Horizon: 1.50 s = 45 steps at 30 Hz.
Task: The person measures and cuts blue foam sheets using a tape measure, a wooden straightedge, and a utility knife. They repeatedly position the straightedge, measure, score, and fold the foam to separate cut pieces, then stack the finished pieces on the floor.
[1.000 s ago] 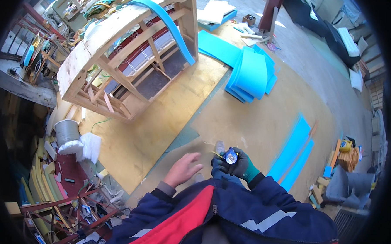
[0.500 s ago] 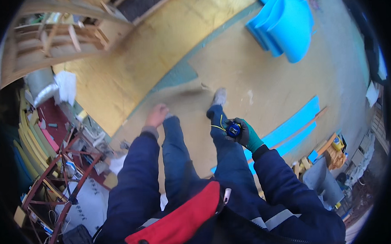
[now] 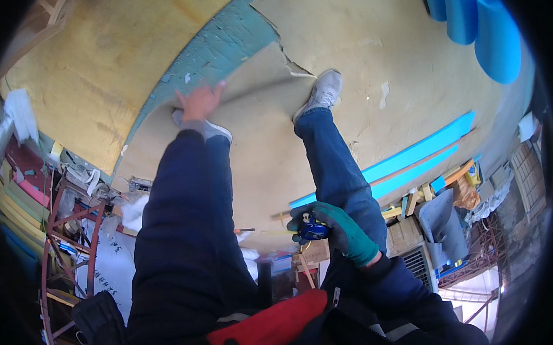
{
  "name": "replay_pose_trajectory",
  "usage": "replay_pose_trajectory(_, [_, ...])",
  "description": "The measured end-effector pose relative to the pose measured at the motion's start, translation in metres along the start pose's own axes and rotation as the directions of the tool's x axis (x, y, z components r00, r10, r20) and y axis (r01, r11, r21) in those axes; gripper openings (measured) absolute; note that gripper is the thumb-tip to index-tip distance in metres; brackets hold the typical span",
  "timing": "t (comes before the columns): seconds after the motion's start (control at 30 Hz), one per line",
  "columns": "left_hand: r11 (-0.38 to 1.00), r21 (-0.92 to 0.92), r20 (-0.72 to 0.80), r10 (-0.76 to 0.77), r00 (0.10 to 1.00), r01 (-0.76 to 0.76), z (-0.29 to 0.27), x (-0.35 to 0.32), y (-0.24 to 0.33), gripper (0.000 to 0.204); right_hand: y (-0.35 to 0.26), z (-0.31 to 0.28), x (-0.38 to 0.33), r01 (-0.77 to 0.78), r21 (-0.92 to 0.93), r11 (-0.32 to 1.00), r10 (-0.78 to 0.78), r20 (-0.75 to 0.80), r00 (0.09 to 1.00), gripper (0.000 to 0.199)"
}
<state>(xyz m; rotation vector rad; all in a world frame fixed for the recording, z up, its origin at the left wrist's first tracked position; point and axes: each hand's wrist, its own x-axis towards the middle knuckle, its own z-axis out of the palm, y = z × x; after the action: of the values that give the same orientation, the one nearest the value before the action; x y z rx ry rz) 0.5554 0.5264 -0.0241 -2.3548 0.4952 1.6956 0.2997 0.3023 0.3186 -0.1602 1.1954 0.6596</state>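
Note:
My right hand (image 3: 348, 236), in a green and dark glove, is closed around a blue tape measure (image 3: 312, 229) in front of my right thigh. A bit of yellow blade shows at the tape measure's left side. My bare left hand (image 3: 201, 104) reaches forward with its fingers spread, somewhat blurred by motion, and holds nothing I can see. It appears over my left shoe (image 3: 219, 132); whether it touches the tan sheet (image 3: 261, 167) underfoot I cannot tell. That sheet has a torn, curling edge just ahead of my feet.
A yellowish board (image 3: 93, 63) lies at the far left, with a strip of worn green floor (image 3: 212, 49) beside it. Blue foam sheets (image 3: 489, 34) stand at the far right, and blue strips (image 3: 423, 150) lie right of my leg. A dark red metal frame (image 3: 52, 244) is at the left.
My left arm has stretched farther forward and its fingers have spread. My right hand has come closer to my body with the tape measure. The whole view has shifted, and my feet appear farther apart.

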Motion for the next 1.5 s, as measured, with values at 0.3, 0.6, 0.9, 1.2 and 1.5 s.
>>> replay_pose_trajectory(0.3, [0.836, -0.538, 0.072, 0.172, 0.982, -0.107, 0.026, -0.057, -0.001, 0.074, 0.011, -0.001, 0.015, 0.092, -0.116, 0.989, -0.102, -0.083, 0.991, 0.048])
replay_pose_trajectory(0.6, [0.273, -0.832, -0.509, -0.028, 0.861, -0.483, -0.031, -0.263, -0.06, 0.032, 0.012, 0.025, -0.051, 0.16, -0.05, 0.986, -0.164, -0.074, 0.984, 0.038])
replay_pose_trajectory(0.9, [0.041, -0.86, -0.51, -0.143, 0.848, -0.509, -0.105, -0.621, -0.11, 0.021, -0.02, 0.253, -0.247, 0.388, -0.697, 0.602, -0.217, 0.325, 0.92, 0.054])
replay_pose_trajectory(1.2, [0.089, -0.668, -0.736, 0.071, 0.674, -0.739, -0.2, -0.766, -0.18, 0.019, 0.116, 0.48, -0.277, 0.659, -0.748, -0.072, -0.208, 0.658, 0.724, 0.075])
replay_pose_trajectory(1.5, [0.231, -0.581, -0.812, -0.101, 0.575, -0.78, -0.226, -0.793, -0.29, 0.016, 0.143, 0.613, -0.236, 0.554, -0.467, -0.689, 0.01, 0.758, 0.652, 0.059])
